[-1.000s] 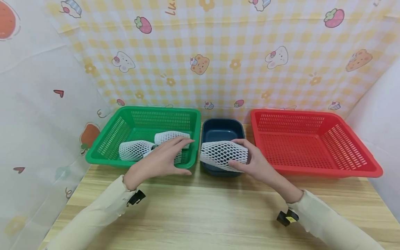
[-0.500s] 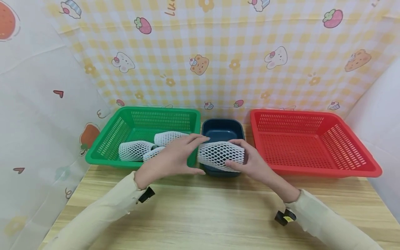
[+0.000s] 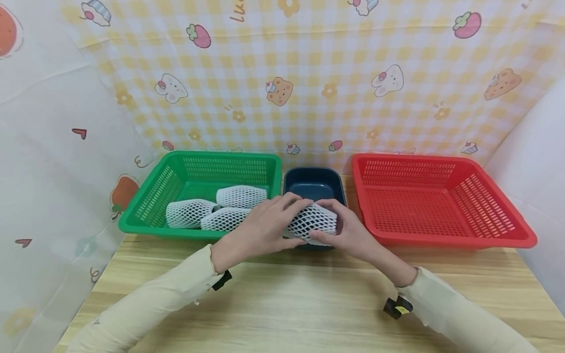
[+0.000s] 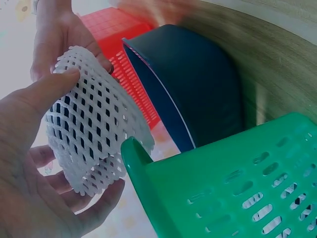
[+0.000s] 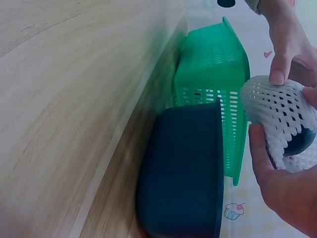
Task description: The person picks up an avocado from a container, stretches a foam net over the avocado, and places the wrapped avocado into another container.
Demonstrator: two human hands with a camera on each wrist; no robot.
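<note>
A white foam net sleeve (image 3: 312, 223) is held over the dark blue bin (image 3: 314, 190) by both hands, one at each end. My left hand (image 3: 265, 224) grips its left end, thumb on top and fingers curled beneath in the left wrist view. At the other end my right hand (image 3: 350, 231) pinches it between thumb and fingers. Inside the sleeve's open end, the right wrist view shows a dark, smooth, rounded thing (image 5: 300, 143); its kind I cannot tell. More netted pieces lie in the green basket (image 3: 147, 198), among them a foam net sleeve (image 3: 241, 196) at the back.
To the right of the bin stands a red basket (image 3: 406, 211) with slotted walls. All three containers sit in a row along the back of the wooden table (image 3: 287, 304). A yellow checked cloth (image 3: 304, 117) hangs behind them.
My left hand has moved right from over the green basket and taken hold of the sleeve's left end. My right hand keeps its hold, having shifted slightly left.
</note>
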